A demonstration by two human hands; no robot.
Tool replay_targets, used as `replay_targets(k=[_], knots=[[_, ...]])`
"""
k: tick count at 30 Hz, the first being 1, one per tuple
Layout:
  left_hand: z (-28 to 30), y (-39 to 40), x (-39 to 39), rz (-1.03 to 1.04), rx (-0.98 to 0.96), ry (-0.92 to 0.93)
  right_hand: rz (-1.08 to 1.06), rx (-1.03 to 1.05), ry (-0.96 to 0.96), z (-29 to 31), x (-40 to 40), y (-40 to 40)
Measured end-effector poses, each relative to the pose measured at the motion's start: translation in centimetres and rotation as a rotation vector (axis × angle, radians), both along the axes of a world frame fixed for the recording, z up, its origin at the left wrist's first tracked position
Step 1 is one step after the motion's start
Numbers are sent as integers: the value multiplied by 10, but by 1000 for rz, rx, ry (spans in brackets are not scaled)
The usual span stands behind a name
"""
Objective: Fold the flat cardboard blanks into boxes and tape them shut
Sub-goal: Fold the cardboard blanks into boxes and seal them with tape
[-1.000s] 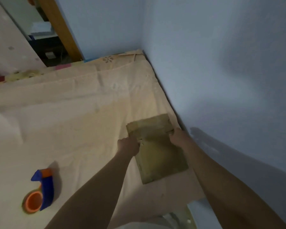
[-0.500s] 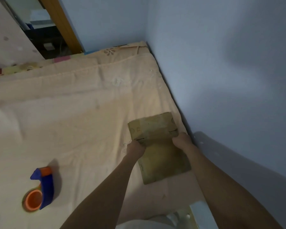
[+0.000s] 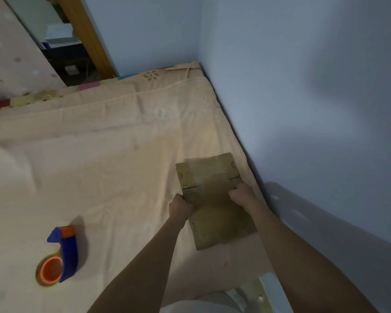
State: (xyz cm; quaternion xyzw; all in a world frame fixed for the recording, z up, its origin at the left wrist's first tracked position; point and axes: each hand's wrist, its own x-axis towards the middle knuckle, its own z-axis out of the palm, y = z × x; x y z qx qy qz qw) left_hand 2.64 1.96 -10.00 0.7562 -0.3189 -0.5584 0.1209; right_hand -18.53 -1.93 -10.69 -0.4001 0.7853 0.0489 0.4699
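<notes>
Hands, two (image 3: pixel 180 205) (image 3: pixel 240 194), grip one cardboard blank (image 3: pixel 221 218); one tape dispenser (image 3: pixel 60 256).

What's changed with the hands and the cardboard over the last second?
Both hands slid a little toward the person along the cardboard blank: the left hand still grips its left edge, the right hand its right. The blank stays flat on the bed; the tape dispenser hasn't moved.

No legible text, label, brand or number anywhere. Cardboard blank (image 3: pixel 215 199) carries faint round printed marks near far corners, too blurred to read. Row of small dark marks along its left edge, unreadable. Tape dispenser (image 3: pixel 59 258) plain blue and orange, no lettering visible. Bed cover (image 3: pixel 99 166) shows flower pattern only, no writing.
</notes>
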Motion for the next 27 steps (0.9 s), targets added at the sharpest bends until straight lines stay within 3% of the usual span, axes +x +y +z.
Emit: replay_targets(k=[8, 14, 17, 21, 24, 27], knots=[[16, -2, 8, 129, -34, 272, -73, -92, -8, 14, -5, 16], [47, 6, 34, 332, -179, 453, -550, -255, -83, 26, -8, 45], [60, 18, 50, 470, -228, 596, -679, -312, -360, 27, 5, 69], [77, 48, 66, 530, -273, 727, -740, -207, -913, 58, 52, 94], [84, 75, 83, 561, -292, 775, -783, -282, -1029, 79, 82, 98], [85, 102, 112, 563, -266, 665, -731, -311, -1107, 99, 104, 100]])
